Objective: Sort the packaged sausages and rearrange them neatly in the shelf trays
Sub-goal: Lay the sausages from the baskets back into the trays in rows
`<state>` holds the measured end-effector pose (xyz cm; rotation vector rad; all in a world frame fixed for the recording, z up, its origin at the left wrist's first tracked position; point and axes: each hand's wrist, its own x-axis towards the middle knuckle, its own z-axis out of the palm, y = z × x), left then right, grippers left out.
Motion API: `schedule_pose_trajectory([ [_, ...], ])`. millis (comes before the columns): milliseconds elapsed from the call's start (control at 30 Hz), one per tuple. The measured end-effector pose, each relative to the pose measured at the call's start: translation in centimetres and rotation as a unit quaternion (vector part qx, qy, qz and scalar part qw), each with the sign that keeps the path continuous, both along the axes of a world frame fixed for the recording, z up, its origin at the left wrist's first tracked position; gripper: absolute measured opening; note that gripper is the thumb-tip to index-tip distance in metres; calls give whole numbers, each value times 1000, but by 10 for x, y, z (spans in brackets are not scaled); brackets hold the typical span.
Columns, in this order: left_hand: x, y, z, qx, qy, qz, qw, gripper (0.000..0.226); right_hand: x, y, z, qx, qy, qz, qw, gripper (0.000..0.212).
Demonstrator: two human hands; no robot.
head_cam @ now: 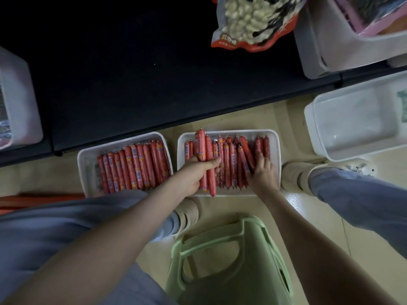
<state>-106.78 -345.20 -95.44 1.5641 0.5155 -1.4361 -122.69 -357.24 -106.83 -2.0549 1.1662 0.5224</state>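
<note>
Currently, the left hand (196, 175) grips several slender, glossy red sausages (204, 155) over the shallow white right tray (275, 150) on the floor (297, 216); the right hand (262, 175) lays straight fingers on the tray's jumbled sausages (231, 164).

Red packaged sausages (134, 168) lengthwise in two white trays (88, 155)

One wide-angle camera, worn on the person's head, looked steeply down and a little forward at the floor (293, 119). It sat near the sausage trays (274, 150); the shelf (132, 84) at the frame's top lay dark, seemingly straight ahead.
</note>
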Motion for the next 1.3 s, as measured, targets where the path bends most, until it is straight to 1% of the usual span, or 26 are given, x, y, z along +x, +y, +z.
schedule_pose_trajectory([
  [33,-1,0,0,1,-4,-7,1000,19,-2,3,0,-30,13,82,996,74],
  [100,-2,0,-1,5,-9,-10,1000,17,-3,4,-4,-65,27,225,972,80],
  [133,-3,1,-1,7,-12,-9,1000,16,-3,3,-5,-56,42,271,960,82],
  [167,-2,1,-2,8,-15,-10,1000,16,-2,3,-5,-34,60,287,955,82],
  [200,-2,2,-3,11,-17,-13,1000,16,-1,2,-6,-9,75,282,956,82],
  [233,-2,3,-4,15,-19,-17,1000,17,1,2,-6,0,81,274,958,82],
  [300,-1,4,-8,28,-21,-19,999,19,1,6,-4,-18,84,256,963,80],
  [400,0,5,-11,40,-19,-18,999,20,-5,17,-1,-20,106,203,973,76],
  [500,1,3,-11,42,-18,-13,999,21,-10,19,2,-30,125,205,970,75],
  [567,0,1,-10,41,-19,-25,999,23,-6,14,6,-22,92,216,972,77],
  [600,-1,1,-10,38,-20,-34,998,24,0,13,10,-7,51,192,980,76],
  [633,-1,1,-10,35,-21,-43,998,26,8,12,16,28,-2,137,990,74],
  [667,-3,0,-10,31,-19,-46,998,30,19,12,25,97,-58,52,992,71],
  [700,-4,0,-10,25,-16,-44,999,36,29,12,37,192,-112,-40,974,67],
  [733,-5,1,-10,20,-11,-41,999,40,39,12,50,292,-159,-118,936,61],
  [767,-6,1,-11,15,-7,-39,999,42,47,13,62,379,-183,-166,892,56],
  [800,-7,1,-12,11,-6,-39,999,41,52,15,71,434,-192,-168,864,50],
  [833,-7,1,-12,7,-5,-39,999,37,56,17,79,451,-197,-138,860,44],
  [900,-8,2,-14,-7,4,-31,1000,33,61,22,86,415,-208,-78,882,34],
  [933,-8,2,-13,-18,9,-24,1000,33,61,23,85,395,-211,-73,891,32],
  [1000,-8,2,-10,-36,20,-9,999,32,60,19,85,383,-218,-93,893,32],
  [1100,-10,0,-6,-53,60,6,997,32,50,8,81,364,-222,-149,892,19],
  [1133,-11,-1,-6,-54,69,5,996,31,46,4,79,358,-225,-172,890,20],
  [1200,-11,-2,-7,-51,67,-16,996,27,38,-3,73,371,-228,-236,869,24],
  [1233,-10,-2,-7,-51,64,-29,996,26,32,-7,68,359,-225,-254,870,23],
  [1300,-10,-2,-8,-49,66,-43,996,27,21,-14,57,290,-219,-231,903,20],
])
